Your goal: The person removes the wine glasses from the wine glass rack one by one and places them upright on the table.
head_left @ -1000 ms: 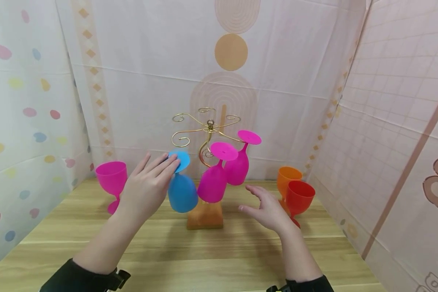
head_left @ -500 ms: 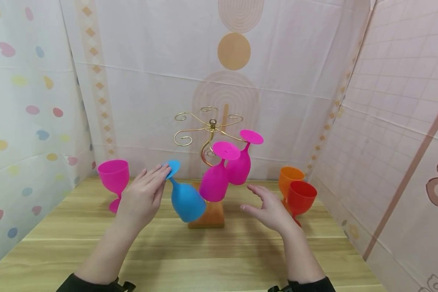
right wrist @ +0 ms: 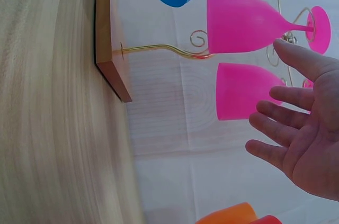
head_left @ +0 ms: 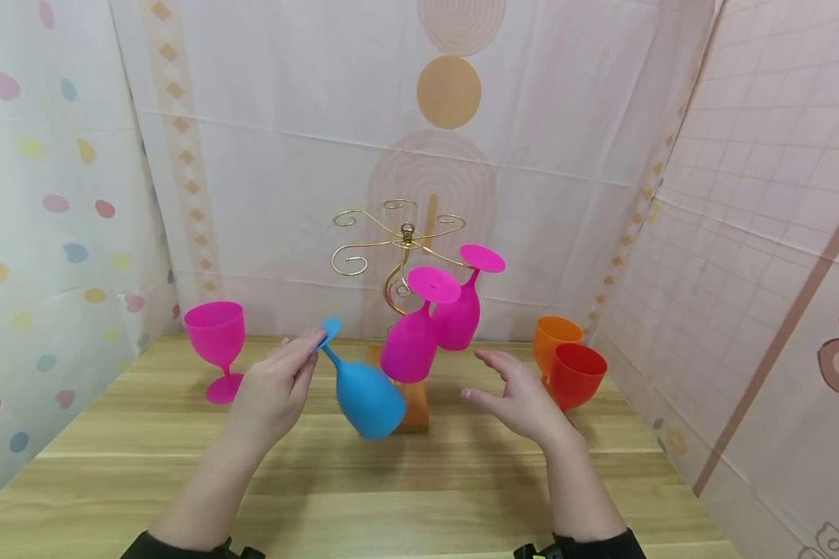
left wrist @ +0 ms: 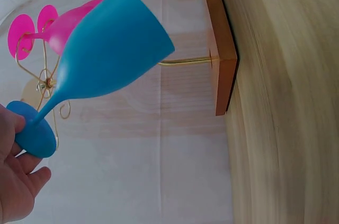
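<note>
My left hand (head_left: 269, 400) pinches the foot of a blue plastic goblet (head_left: 370, 400) between thumb and fingers. The goblet tilts with its mouth down and toward the right, in front of the rack's wooden base (left wrist: 222, 49). Behind it stands a gold wire rack (head_left: 407, 235) with curled arms. Two pink goblets hang upside down from it by their feet, a nearer pink goblet (head_left: 409, 347) and a farther pink goblet (head_left: 457, 317). To the right of these, my right hand (head_left: 520, 400) hovers with fingers spread and palm facing the rack, holding nothing.
An upright pink goblet (head_left: 214, 334) stands on the wooden table (head_left: 419, 497) at left. At right, an orange goblet (head_left: 555, 335) stands upright behind a red goblet (head_left: 578, 376). Patterned cloth (head_left: 287, 78) encloses the back and sides.
The blue goblet's foot has come down and left, away from the rack, with my left hand. Its bowl has swung down and right, so it tilts more. My right hand stays nearly still.
</note>
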Demonstrator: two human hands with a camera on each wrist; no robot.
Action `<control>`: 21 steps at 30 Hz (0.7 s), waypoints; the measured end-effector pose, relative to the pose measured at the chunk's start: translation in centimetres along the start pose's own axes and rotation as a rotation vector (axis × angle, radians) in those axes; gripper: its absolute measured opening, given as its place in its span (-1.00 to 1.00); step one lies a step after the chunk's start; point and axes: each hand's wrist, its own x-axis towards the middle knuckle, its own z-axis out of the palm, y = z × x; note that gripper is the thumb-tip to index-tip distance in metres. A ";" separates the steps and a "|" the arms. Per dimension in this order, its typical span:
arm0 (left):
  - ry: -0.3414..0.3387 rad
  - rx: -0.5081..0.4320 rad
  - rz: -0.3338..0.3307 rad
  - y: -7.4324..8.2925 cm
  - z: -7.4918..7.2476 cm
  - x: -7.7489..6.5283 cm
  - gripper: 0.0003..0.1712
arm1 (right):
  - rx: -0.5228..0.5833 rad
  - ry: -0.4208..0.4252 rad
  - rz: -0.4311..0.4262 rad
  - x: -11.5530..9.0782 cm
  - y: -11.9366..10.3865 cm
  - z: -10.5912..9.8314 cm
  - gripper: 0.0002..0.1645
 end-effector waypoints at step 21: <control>-0.208 -0.122 -0.314 -0.7 0.6 -1.1 -0.66 | 0.003 0.022 -0.068 -0.4 -1.3 -0.1 -0.17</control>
